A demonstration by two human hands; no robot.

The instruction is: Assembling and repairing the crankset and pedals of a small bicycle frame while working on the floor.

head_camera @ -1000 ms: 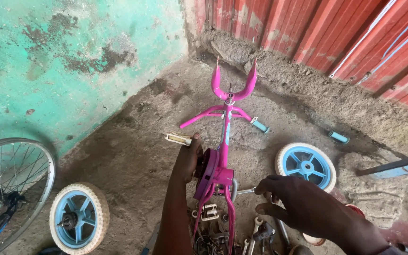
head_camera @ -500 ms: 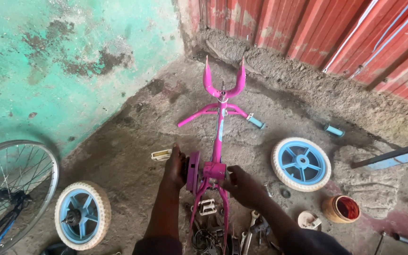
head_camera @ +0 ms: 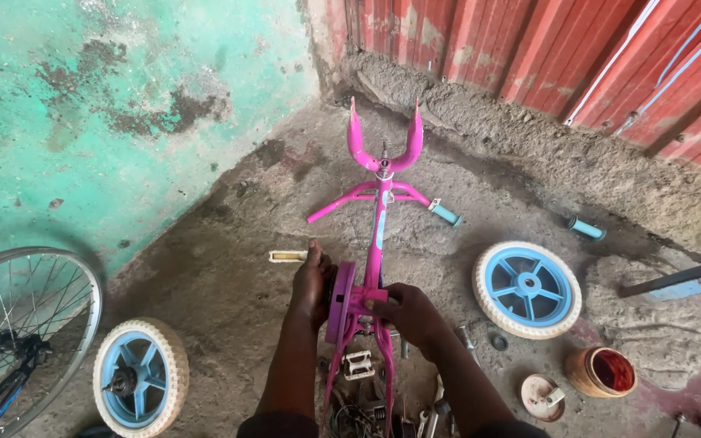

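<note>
Down on the dirty floor (head_camera: 229, 268) lies a small pink bike frame (head_camera: 379, 235), with its fork pointing to the far wall. The left hand (head_camera: 311, 285) rests on the left side of the pink chain cover (head_camera: 340, 302), with its fingers curled around the edge. The right hand (head_camera: 406, 312) holds the frame just beside that cover, fingers closed on the pink tube. A white pedal (head_camera: 287, 256) sticks out to the left, near the left hand. One blue wheel with a white tyre (head_camera: 527, 289) lies to the right, and another blue wheel (head_camera: 139, 377) lies near on the left. A brown pot (head_camera: 602, 371) with red inside sits near the right wheel.
</note>
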